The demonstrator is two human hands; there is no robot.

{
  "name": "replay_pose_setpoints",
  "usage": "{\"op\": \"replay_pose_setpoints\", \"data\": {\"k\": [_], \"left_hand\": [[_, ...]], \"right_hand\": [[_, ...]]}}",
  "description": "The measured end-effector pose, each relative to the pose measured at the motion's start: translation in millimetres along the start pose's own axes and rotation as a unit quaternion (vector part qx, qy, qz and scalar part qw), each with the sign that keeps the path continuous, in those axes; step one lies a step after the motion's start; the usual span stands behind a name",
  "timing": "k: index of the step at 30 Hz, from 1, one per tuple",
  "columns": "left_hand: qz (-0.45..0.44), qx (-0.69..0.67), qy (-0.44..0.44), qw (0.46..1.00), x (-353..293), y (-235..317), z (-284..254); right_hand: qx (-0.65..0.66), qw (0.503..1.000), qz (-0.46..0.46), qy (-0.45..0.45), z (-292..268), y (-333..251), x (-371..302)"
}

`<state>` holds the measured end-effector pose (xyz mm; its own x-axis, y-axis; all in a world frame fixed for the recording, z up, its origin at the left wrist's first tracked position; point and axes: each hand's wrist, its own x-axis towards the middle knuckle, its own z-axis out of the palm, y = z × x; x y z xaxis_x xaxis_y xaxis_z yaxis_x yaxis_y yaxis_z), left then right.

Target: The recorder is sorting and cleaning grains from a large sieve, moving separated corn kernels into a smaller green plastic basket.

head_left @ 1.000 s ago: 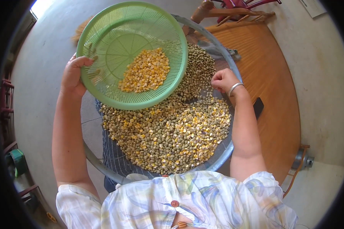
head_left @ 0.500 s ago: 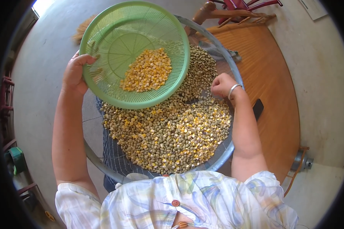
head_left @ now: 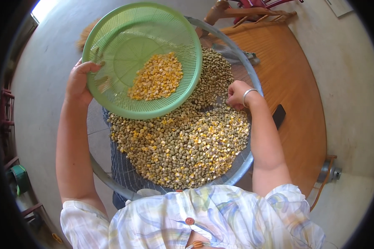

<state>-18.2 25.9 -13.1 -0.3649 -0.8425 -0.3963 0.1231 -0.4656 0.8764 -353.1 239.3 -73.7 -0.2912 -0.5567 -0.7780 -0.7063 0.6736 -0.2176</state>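
My left hand (head_left: pixel 79 83) grips the rim of a round green plastic colander (head_left: pixel 142 113), its thumb over the edge. The colander is tilted above a large round mesh sieve (head_left: pixel 253 74), and a heap of yellow kernels (head_left: pixel 156 79) lies inside it. Greenish-brown beans (head_left: pixel 216 68) are piled at the far side of the sieve. A broader layer of the beans mixed with yellow and pale pieces (head_left: pixel 191 145) spreads across its near half. At the right edge of the beans, my right hand (head_left: pixel 238 94) is closed with fingers curled downward; its fingertips are hidden.
To the right stands a wooden table (head_left: pixel 303 103) with a black phone (head_left: pixel 279 116) near the sieve. A wooden branch-like piece (head_left: pixel 249 15) and a red chair (head_left: pixel 257 3) are at the back. A broom head (head_left: pixel 86 35) shows beyond the colander.
The colander and my left hand have shifted slightly left. My right hand has dipped slightly toward the beans, its fingers still curled.
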Motion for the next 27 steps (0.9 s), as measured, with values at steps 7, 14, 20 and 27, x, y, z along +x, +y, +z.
{"op": "replay_pose_setpoints", "data": {"k": [7,14,20,27], "left_hand": [[0.008,-0.012,-0.012,1.0,3.2,-1.6,-5.0],[0.001,-0.025,-0.019,1.0,7.2,-3.2,-8.3],[0.0,-0.022,-0.008,1.0,6.3,-4.6,-8.5],[0.002,-0.023,0.0,1.0,5.7,-3.8,-7.9]], "right_hand": [[0.031,0.997,0.005,0.073,-5.6,14.4,6.0],[-0.143,0.984,0.001,0.105,2.8,5.0,15.8],[0.014,0.999,-0.003,0.05,-3.5,3.1,1.6],[0.398,0.901,-0.161,0.065,-12.5,-17.7,-22.5]]}}
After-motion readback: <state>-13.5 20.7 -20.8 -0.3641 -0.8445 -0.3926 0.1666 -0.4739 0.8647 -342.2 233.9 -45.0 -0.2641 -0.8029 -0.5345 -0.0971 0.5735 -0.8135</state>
